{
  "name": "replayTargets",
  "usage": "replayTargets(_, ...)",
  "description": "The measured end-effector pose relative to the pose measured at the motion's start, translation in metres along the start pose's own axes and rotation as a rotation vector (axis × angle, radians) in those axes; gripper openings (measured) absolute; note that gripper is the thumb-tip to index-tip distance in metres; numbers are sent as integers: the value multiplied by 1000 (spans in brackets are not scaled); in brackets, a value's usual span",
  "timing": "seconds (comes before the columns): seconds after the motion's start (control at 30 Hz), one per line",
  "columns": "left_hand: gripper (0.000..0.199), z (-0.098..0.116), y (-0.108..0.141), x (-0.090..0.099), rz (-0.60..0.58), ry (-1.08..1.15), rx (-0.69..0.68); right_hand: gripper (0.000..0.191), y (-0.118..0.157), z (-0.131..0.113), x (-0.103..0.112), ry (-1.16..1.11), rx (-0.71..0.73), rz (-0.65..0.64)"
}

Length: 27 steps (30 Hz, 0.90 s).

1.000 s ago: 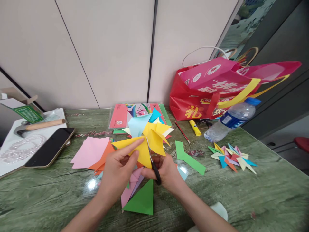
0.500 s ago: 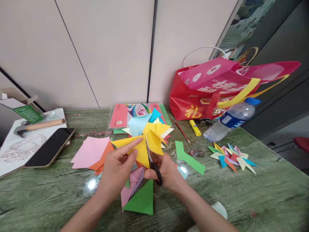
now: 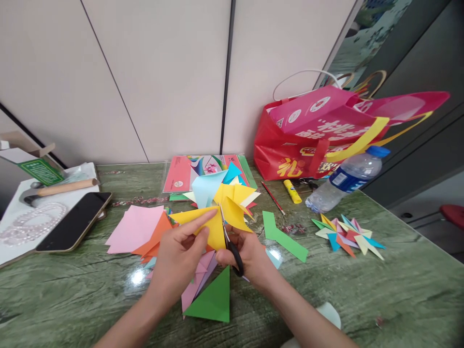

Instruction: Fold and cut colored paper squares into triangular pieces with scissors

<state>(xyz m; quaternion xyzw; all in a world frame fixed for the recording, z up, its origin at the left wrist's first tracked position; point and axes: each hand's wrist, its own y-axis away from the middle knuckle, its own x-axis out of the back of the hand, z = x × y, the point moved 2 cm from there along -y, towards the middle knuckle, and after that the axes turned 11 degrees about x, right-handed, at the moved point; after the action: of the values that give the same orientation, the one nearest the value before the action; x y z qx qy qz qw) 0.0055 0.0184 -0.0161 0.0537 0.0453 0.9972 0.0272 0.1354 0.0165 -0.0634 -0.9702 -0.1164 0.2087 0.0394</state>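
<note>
My left hand (image 3: 183, 251) pinches a sheet of yellow paper (image 3: 214, 233) between thumb and fingers, the index finger stretched along its top. My right hand (image 3: 247, 253) is closed round the black handles of a pair of scissors (image 3: 235, 256). The blades sit at a cut in the yellow paper, and a cut part curls off to their right. Under the hands lie a green paper triangle (image 3: 212, 302) and folded pink paper (image 3: 195, 280). Behind them are folded light-blue paper (image 3: 207, 187) and more folded coloured pieces.
Pink sheets (image 3: 136, 229) and orange paper lie left, near a phone (image 3: 74, 222) and a hammer (image 3: 65, 187). Right are green strips (image 3: 286, 240), a red pencil (image 3: 272, 197), a glue stick (image 3: 292, 191), a paper star (image 3: 350, 234), a bottle (image 3: 348, 181) and a red bag (image 3: 311, 140).
The yellow paper has shifted and turned slightly in my hands, with the scissors still at the cut. The cut part sits a little higher. The things on the table stay put.
</note>
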Motion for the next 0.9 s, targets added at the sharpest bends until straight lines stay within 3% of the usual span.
replayTargets(0.6,31,-4,-1,2,14,-111,-31,29,1,0,-2,68,-11,62)
replayTargets(0.73,37,-3,-10,12,78,-161,-31,26,1,4,3,83,39,98)
replayTargets(0.9,40,-3,-28,35,207,-511,64,27,-1,0,10,73,149,280)
